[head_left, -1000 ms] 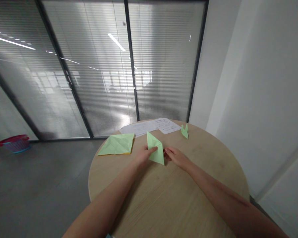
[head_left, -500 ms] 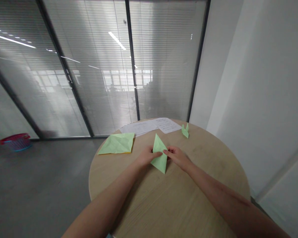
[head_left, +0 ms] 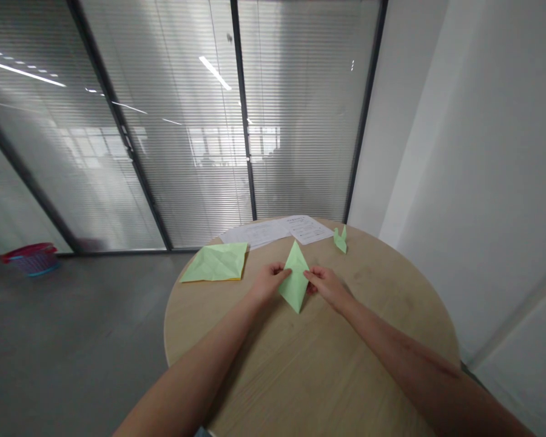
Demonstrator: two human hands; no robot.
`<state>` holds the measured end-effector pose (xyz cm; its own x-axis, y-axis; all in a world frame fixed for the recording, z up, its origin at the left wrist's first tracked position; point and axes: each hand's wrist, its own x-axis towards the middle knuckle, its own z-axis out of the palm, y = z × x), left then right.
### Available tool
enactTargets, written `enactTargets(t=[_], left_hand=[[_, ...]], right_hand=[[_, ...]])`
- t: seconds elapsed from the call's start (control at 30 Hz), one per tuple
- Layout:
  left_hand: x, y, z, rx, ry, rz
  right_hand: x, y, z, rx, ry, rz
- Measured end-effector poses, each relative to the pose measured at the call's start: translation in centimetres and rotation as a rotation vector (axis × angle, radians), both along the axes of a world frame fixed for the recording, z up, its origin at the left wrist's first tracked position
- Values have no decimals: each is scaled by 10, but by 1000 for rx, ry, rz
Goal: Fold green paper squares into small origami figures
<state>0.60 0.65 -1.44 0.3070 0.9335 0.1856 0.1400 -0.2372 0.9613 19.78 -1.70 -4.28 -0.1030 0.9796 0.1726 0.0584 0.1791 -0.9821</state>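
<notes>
Green paper diamond (head_left: 295, 280) at table (head_left: 327, 376) middle; left hand (head_left: 268, 282) and right hand (head_left: 327, 286) each pinch one side corner. Judged partway: kite shape folded, further folds left. Creased green sheet (head_left: 216, 263) flat at table's far left; small folded figure (head_left: 340, 239) at table's far right.

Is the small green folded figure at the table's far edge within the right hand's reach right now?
Probably yes: the small green figure sits just beyond the right hand, with only bare table between. That hand and the left hand are both pinching the green kite fold, though.
</notes>
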Motion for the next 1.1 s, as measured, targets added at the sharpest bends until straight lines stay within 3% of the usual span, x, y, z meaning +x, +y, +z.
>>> enactTargets(t=[0.23,0.57,0.73,0.87,1.1], left_hand=[[-2,2,2,17,-12,28],[1,-4,2,-13,45,-29],[2,-8,6,-217,-145,8],[-3,-10,11,-249,-263,-55],[-2,-15,11,-180,-210,-150]], right_hand=[[1,-1,2,-72,85,11],[-1,-3,1,-36,69,96],[1,0,1,-75,112,24],[3,-2,5,-128,214,1],[3,-6,9,-153,272,21]])
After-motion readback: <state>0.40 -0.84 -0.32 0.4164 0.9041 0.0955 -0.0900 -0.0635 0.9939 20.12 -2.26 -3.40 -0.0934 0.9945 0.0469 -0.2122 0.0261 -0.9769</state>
